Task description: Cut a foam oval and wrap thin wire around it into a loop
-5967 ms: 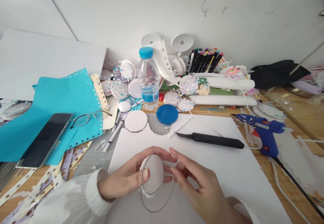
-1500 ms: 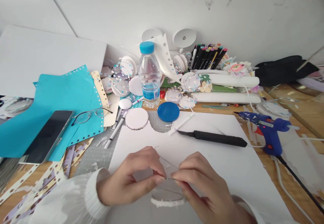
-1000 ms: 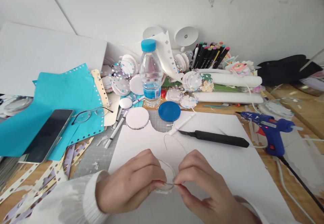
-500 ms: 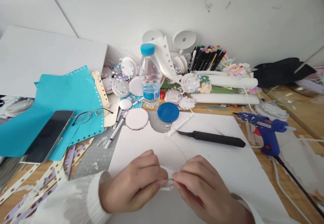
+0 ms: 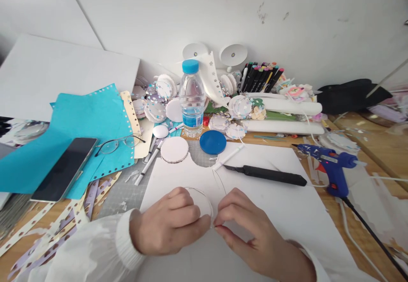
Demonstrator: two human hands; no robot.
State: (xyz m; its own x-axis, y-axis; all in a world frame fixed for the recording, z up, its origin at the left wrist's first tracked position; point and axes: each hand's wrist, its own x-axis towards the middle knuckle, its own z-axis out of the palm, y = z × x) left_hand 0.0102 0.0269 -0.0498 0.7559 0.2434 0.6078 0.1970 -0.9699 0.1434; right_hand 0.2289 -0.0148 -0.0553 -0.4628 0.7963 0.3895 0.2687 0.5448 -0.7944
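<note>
My left hand (image 5: 177,221) is closed on a white disc (image 5: 201,202), whose curved edge shows beyond the fingers. Just right of the disc, my right hand (image 5: 244,230) pinches thumb to forefinger on a thin strip (image 5: 220,182) that curls up past the knuckles. The fingertips of both hands nearly meet at the disc's edge, and where the strip meets the disc is hidden. Both hands are over a white board (image 5: 287,226) with a round bite cut from its far edge. A stack of white discs (image 5: 174,149) and a blue round lid (image 5: 213,141) lie beyond it.
A black-handled craft knife (image 5: 274,175) and a white marker (image 5: 228,156) lie on the board. To the right is a blue glue gun (image 5: 334,163) with its cord. A water bottle (image 5: 191,99) stands behind. On the left are a phone (image 5: 65,169), glasses (image 5: 119,143) and blue sheets (image 5: 86,120).
The white disc in my left hand has turned and shows more of its face and rim. My right hand has shifted slightly left, and its strip has moved with it.
</note>
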